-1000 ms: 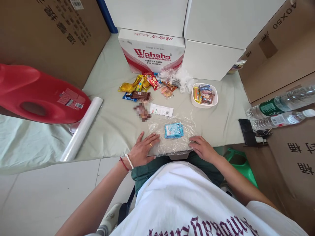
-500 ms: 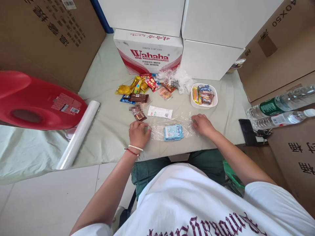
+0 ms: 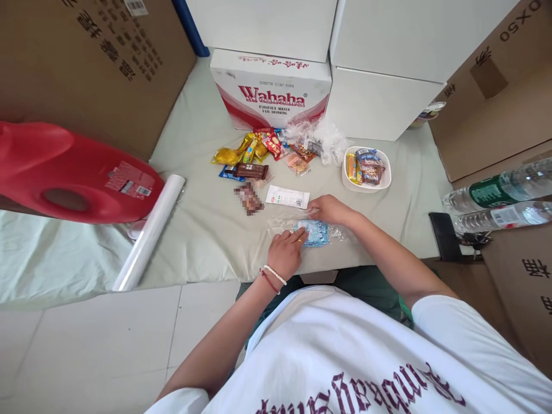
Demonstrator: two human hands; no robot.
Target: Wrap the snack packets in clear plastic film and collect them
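Note:
A small stack of blue packets (image 3: 317, 234) lies on a sheet of clear plastic wrap (image 3: 338, 234) near the table's front edge. My left hand (image 3: 284, 251) rests at the stack's left side, its fingers stretched out and their tips on the packets. Just beyond the stack, my right hand (image 3: 330, 210) has its fingers pinched on the far edge of the wrap; its fingertips are partly hidden. A white sachet (image 3: 287, 197) lies right behind the wrap, close to my right fingertips.
Several wrapped snacks (image 3: 252, 171) lie farther back before a Wahaha carton (image 3: 276, 103). A white bowl (image 3: 366, 185) of snacks stands behind my right arm. To the left are a white roll (image 3: 150, 230) and a red jug (image 3: 86, 178); bottles (image 3: 495, 190) and a phone (image 3: 445, 236) lie right.
Both hands have moved inward from the wrap's two sides. My left fingers have come onto the blue packets, and my right hand has gone to the wrap's far edge. The view has shifted slightly.

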